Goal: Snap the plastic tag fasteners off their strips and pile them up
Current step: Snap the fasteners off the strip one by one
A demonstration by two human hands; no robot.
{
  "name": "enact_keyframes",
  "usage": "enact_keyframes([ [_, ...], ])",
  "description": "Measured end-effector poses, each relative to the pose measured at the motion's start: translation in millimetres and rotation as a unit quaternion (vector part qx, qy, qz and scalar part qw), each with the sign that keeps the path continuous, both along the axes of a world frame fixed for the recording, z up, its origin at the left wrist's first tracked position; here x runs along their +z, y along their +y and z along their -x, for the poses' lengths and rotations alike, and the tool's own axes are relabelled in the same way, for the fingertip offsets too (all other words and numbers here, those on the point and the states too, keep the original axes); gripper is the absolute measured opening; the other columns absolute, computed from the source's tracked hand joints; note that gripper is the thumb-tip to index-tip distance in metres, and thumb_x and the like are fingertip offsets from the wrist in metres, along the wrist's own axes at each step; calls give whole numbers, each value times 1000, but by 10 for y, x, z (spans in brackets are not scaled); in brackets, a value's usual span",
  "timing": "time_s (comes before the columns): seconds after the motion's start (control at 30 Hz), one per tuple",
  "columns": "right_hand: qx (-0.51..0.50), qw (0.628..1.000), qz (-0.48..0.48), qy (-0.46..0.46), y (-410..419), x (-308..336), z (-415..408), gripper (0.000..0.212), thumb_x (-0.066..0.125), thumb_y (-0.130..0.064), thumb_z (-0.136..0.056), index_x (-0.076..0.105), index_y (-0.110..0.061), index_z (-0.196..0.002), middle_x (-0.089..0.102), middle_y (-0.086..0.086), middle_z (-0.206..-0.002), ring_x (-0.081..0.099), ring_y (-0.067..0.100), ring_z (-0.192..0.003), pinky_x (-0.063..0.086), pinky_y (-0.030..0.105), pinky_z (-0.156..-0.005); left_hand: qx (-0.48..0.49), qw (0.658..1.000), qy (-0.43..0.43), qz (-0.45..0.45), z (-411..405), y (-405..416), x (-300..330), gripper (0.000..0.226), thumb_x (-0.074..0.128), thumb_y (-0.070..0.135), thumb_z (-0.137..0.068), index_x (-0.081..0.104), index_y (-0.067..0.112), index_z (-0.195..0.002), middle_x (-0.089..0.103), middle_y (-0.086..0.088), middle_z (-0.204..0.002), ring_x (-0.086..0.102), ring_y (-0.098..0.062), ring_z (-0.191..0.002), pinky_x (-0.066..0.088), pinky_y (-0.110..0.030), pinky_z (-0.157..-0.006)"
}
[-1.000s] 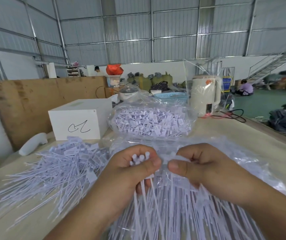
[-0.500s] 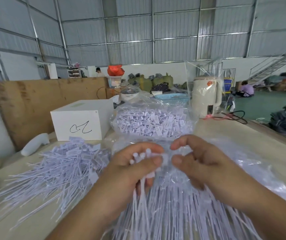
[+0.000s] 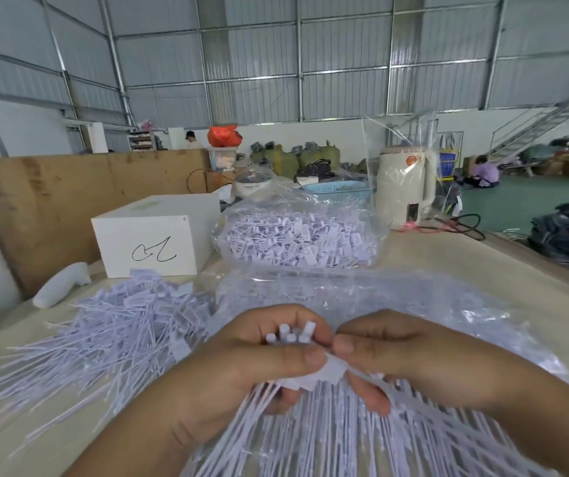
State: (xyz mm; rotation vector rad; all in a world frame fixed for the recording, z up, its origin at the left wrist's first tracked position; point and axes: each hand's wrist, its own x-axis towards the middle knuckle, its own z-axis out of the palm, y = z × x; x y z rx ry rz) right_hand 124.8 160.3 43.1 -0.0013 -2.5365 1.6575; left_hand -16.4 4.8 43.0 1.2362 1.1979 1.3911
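- Two hands meet at the centre of my view, above the table [image 3: 503,287]; I see them touching at the fingertips.
- Left hand [image 3: 242,370]: fingers and thumb curled round a bundle of fasteners [image 3: 291,333], whose round white heads stand up out of the fist while the thin tails run down toward me.
- Right hand [image 3: 410,356]: thumb and forefinger pinching a flat white tag [image 3: 328,371] at the edge of that bundle, just beside the left thumb.
- I cannot tell whether the pinched tag is attached to its strip or already free.
- Loose pile of fasteners [image 3: 114,335]: spread on the table to the left of the left hand, tails fanned outward.
- Clear plastic sheet [image 3: 396,301]: lying on the table under and beyond both hands, with more fasteners on it below the wrists.
- Clear bag of fasteners [image 3: 303,242]: farther back on the table, behind the hands, mouth open upward.
- White box [image 3: 152,239] with a black scribble on its front: back left, beside the bag, just behind the loose pile.
- White handheld tool [image 3: 61,285]: on the table left of the box.
- Cream kettle [image 3: 405,187]: back right, under a clear wrapper.
- Brown board [image 3: 52,201]: standing on edge behind the box.
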Motion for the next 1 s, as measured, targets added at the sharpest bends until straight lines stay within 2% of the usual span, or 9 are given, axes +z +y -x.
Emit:
enact_keyframes([
  [0.07, -17, 1000, -5, -6, 29, -7, -6, 44, 58, -56, -83, 67, -15, -71, 52, 5, -48, 47, 14, -49, 39, 28, -66, 5, 999, -41, 13, -6, 13, -20, 19, 76, 28, -69, 69, 14, -80, 47, -30, -81, 43, -9, -43, 34, -15, -43],
  [0.2, -123, 990, -67, 30, 48, -5, 3, 61, 65, -62, -78, 53, -3, -67, 41, 1, -46, 36, 12, -43, 31, 25, -49, 89, 995, -38, 17, -88, 79, -50, 18, 82, 31, -68, 69, 20, -66, 52, -4, -50, 45, -7, -37, 34, -15, -38],
  [0.27, -178, 979, -75, 59, -4, 24, 20, 61, 67, -59, -79, 45, -5, -61, 32, 2, -49, 30, 16, -46, 24, 26, -46, 136, 990, -37, 2, -140, 122, -54, 17, 85, 25, -63, 69, 19, -63, 52, -2, -51, 44, -8, -36, 33, -15, -37],
  [0.4, -258, 958, -73, 102, -145, 44, 95, 64, 63, -54, -72, 41, 6, -67, 27, 4, -54, 27, 18, -50, 23, 28, -47, 221, 972, -76, -29, -218, 176, -69, 19, 75, 33, -59, 71, 16, -67, 53, -3, -52, 45, -10, -37, 34, -16, -36],
  [0.5, -309, 941, -69, 119, -228, 21, 126, 53, 68, -43, -83, 41, -4, -59, 26, -4, -49, 25, 13, -44, 22, 23, -42, 268, 958, -87, -49, -269, 199, -83, 18, 73, 33, -58, 73, 17, -66, 54, -3, -55, 46, -10, -37, 35, -16, -36],
  [0.63, -329, 934, -58, 126, -267, 25, 130, 49, 68, -37, -86, 46, 1, -64, 28, -7, -47, 25, 10, -43, 22, 24, -43, 295, 951, -68, -67, -306, 222, -102, 22, 71, 36, -58, 73, 15, -67, 56, -1, -56, 46, -7, -39, 36, -16, -37],
  [0.77, -332, 934, -23, 134, -269, -2, 145, 42, 70, -32, -85, 50, -6, -59, 32, -8, -46, 29, 9, -42, 26, 22, -43, 317, 944, -46, -81, -341, 246, -144, 28, 70, 41, -58, 73, 15, -68, 57, -1, -56, 48, -6, -41, 38, -16, -38],
  [0.9, -400, 902, -49, 156, -157, -39, 155, 38, 70, -26, -85, 48, -5, -63, 35, -8, -42, 32, 7, -40, 31, 23, -45, 346, 933, -51, -80, -335, 247, -170, 22, 70, 43, -61, 68, 21, -60, 53, 3, -48, 48, -10, -37, 38, -18, -38],
  [1.0, -321, 933, 32, 157, -65, -24, 89, 40, 70, -38, -84, 53, -3, -74, 38, 4, -51, 36, 16, -48, 33, 27, -48, 335, 937, -11, -96, -285, 214, -138, 26, 72, 46, -59, 67, 21, -63, 51, 6, -50, 51, -9, -41, 41, -18, -39],
])
